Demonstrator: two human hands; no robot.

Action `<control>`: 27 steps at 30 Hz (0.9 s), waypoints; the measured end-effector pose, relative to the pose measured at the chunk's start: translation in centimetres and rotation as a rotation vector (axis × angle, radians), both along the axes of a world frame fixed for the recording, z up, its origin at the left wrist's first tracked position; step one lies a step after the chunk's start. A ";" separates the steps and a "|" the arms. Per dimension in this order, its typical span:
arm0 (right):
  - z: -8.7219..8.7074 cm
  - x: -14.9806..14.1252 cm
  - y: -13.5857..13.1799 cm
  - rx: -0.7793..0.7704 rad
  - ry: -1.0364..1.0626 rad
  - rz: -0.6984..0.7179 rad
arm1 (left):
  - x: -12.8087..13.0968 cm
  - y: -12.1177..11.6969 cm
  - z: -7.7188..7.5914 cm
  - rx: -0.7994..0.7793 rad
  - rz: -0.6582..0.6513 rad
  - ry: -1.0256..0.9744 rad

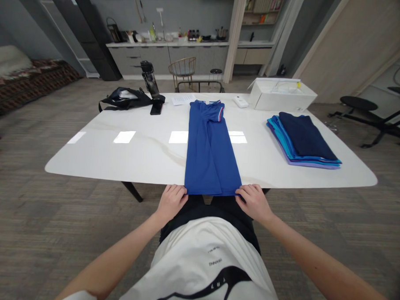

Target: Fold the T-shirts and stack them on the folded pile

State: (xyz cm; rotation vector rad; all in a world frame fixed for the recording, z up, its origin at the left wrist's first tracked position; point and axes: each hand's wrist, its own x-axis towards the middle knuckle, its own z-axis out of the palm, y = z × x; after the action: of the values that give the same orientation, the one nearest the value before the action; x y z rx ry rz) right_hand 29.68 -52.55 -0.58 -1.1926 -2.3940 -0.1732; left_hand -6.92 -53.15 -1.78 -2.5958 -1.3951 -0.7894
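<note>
A blue shirt (pixel 210 146), folded into a long narrow strip, lies across the middle of the white table (pixel 146 161). Its short sleeve with red and white trim rests on top at the far end. The hem hangs slightly over the table's near edge. My left hand (pixel 173 199) pinches the hem's left corner, fingers on top. At the right corner of the hem, my right hand (pixel 252 201) is closed on the cloth in the same way. Both thumbs are mostly hidden.
To the right sits a stack of folded clothes (pixel 304 139), dark navy on top. Behind it stands a white box (pixel 282 95), near a small white device (pixel 241 102). A black bag (pixel 126 98), a dark bottle (pixel 150 79), a phone (pixel 156 108) and paper (pixel 183 99) lie far left.
</note>
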 end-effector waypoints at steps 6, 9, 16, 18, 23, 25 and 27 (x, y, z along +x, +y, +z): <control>-0.2 -0.2 -0.7 -0.008 0.114 -0.003 | 0.8 -1.2 -0.6 -0.168 0.144 -0.381; -0.5 -0.2 -0.9 -0.037 0.083 -0.018 | 0.6 -1.3 -0.8 -0.214 0.129 -0.262; 0.0 1.0 -0.5 -0.061 -0.193 0.041 | -2.0 -0.4 -0.5 0.003 -0.202 0.265; -0.2 1.4 -0.2 -0.028 -0.229 0.009 | -2.5 0.1 -0.9 0.072 -0.174 0.304; -0.6 2.0 0.5 0.031 -0.224 0.046 | -2.3 1.6 -1.0 0.149 -0.152 0.307; -0.4 2.1 0.8 0.036 -0.182 0.063 | -2.2 2.3 -0.5 0.135 -0.182 0.283; 0.0 2.2 1.1 0.023 -0.141 0.074 | -2.3 2.9 0.0 0.122 -0.231 0.265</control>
State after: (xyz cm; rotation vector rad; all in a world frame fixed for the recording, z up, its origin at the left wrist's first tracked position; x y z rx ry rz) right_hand 31.86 -51.48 -0.61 -1.1132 -2.5459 -0.2685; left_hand -9.21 -50.25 -1.73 -2.6761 -0.9592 -0.5090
